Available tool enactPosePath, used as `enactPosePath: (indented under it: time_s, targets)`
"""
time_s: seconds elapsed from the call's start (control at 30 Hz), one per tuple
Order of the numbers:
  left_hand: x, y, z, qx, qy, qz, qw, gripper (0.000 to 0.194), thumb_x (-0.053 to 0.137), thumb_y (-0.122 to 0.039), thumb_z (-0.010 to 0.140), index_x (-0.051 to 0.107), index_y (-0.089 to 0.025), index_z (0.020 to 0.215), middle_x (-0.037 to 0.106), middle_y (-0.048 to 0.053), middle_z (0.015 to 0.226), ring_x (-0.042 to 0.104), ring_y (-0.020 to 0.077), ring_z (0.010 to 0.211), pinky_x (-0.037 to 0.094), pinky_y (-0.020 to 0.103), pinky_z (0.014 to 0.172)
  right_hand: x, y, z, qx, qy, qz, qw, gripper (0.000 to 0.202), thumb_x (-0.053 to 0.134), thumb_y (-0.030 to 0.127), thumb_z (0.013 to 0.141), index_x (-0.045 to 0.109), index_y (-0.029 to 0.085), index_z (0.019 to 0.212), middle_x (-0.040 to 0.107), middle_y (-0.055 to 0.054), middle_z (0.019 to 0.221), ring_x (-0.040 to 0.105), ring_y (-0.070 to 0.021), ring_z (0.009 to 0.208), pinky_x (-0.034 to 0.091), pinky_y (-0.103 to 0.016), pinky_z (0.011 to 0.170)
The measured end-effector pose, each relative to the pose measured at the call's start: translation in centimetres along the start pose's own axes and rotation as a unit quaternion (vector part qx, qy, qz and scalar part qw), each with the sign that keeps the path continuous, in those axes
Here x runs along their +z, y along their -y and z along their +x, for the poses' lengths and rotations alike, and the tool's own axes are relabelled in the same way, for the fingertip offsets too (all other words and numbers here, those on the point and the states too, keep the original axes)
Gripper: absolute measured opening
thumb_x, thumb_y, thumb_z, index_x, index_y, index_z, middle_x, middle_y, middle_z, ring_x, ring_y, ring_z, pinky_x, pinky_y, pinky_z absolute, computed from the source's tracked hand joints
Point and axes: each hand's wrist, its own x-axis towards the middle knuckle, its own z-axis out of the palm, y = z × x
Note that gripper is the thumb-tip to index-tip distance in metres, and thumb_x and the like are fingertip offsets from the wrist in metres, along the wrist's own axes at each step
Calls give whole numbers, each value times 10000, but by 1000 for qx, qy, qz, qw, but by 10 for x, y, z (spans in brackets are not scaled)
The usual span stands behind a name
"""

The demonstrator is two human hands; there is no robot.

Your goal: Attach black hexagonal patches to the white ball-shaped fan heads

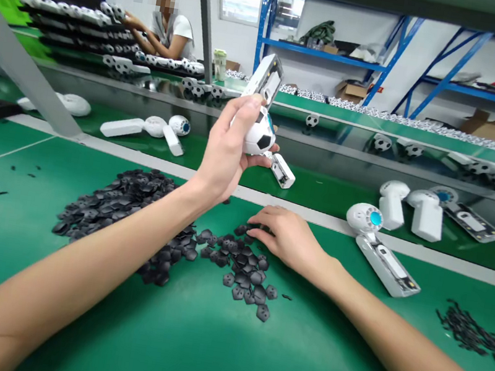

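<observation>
My left hand (230,145) is raised over the bench edge, its fingers wrapped round a white device (259,137) with a soccer-ball head, black patches and a rectangular body that points up. Low over the green bench, my right hand (284,235) has its thumb and forefinger close together at the top of a small spread of black pentagon pieces (246,267). Whether a piece is between those fingertips is too small to tell. A bigger heap of black pieces (128,198) lies to the left, partly behind my left forearm.
White devices lie right (388,264) and left (144,126) along the conveyor (322,191) and bench edge. Thin black strips (477,335) lie far right. A grey post (28,56) slants at the left. Across the line, a person (172,32) handles devices near stacked trays (75,29).
</observation>
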Motion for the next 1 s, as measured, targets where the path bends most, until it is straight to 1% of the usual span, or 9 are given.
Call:
enactPosePath:
  time_s: [0.17, 0.23, 0.3, 0.4, 0.47, 0.57, 0.7, 0.8, 1.0]
  targets:
    - [1, -3, -2, -7, 9, 10, 1000, 213, 631, -397, 1083, 611, -233, 1217, 663, 47, 939, 712, 184, 736, 580, 267, 525, 5, 2, 3, 48, -12, 38, 998, 38, 778, 188, 997, 792, 172, 1028, 799, -110, 1043, 736, -282, 972, 499, -364, 780]
    - [0, -5, -2, -9, 28, 21, 999, 349, 612, -384, 1099, 565, -254, 1419, 691, 51, 972, 720, 183, 753, 575, 257, 526, 6, 1, 3, 60, -15, 64, 996, 29, 792, 180, 979, 765, 176, 971, 800, -78, 940, 730, -239, 855, 485, -333, 721]
    - [-2, -6, -2, -18, 53, 17, 998, 555, 606, -384, 1099, 427, -298, 1617, 721, 55, 982, 720, 186, 750, 574, 260, 534, 4, -1, 3, 66, -20, 92, 993, 63, 779, 163, 978, 740, 181, 933, 800, -54, 877, 733, -214, 803, 496, -318, 712]
    - [-4, -4, 0, -51, 53, -16, 997, 683, 620, -371, 1062, 346, -304, 1684, 742, 72, 976, 728, 212, 750, 577, 290, 537, -8, -2, 3, 68, -48, 135, 987, 51, 727, 142, 992, 717, 192, 994, 817, -42, 911, 755, -189, 821, 541, -304, 756]
    - [-6, -2, 2, -75, 37, -32, 996, 653, 640, -359, 1020, 415, -298, 1630, 749, 76, 986, 731, 224, 752, 569, 299, 524, -20, -1, 3, 72, -84, 188, 976, 58, 702, 159, 986, 712, 198, 1027, 807, -27, 889, 748, -172, 775, 553, -292, 731]
    - [-8, 0, 5, -93, 13, -35, 995, 564, 695, -408, 951, 521, -304, 1478, 756, 52, 969, 734, 221, 731, 562, 293, 500, -41, -1, 1, 80, -129, 285, 946, 51, 715, 239, 950, 741, 196, 951, 790, -15, 838, 743, -161, 696, 564, -292, 695]
    - [-11, 4, 6, -109, -22, -25, 993, 501, 805, -502, 841, 593, -265, 1229, 760, 42, 979, 761, 222, 767, 586, 285, 501, -61, 4, -3, 97, -131, 392, 905, 222, 866, 369, 832, 813, 187, 948, 831, -40, 839, 811, -209, 777, 639, -330, 773]
    - [-10, 6, 5, -117, -22, -13, 993, 467, 885, -507, 779, 632, -218, 1046, 752, 66, 1038, 762, 215, 822, 602, 274, 518, -67, 12, -7, 78, -145, 436, 885, 276, 931, 418, 787, 853, 194, 928, 837, -47, 807, 819, -221, 788, 673, -352, 802]
    - [-3, 11, -3, -40, 21, 48, 998, 566, 849, -707, 831, 648, -206, 1001, 699, 46, 885, 697, 181, 725, 582, 289, 583, -72, 30, -10, 35, -262, 453, 851, 368, 947, 574, 773, 879, 218, 838, 829, -51, 857, 764, -189, 709, 676, -329, 659]
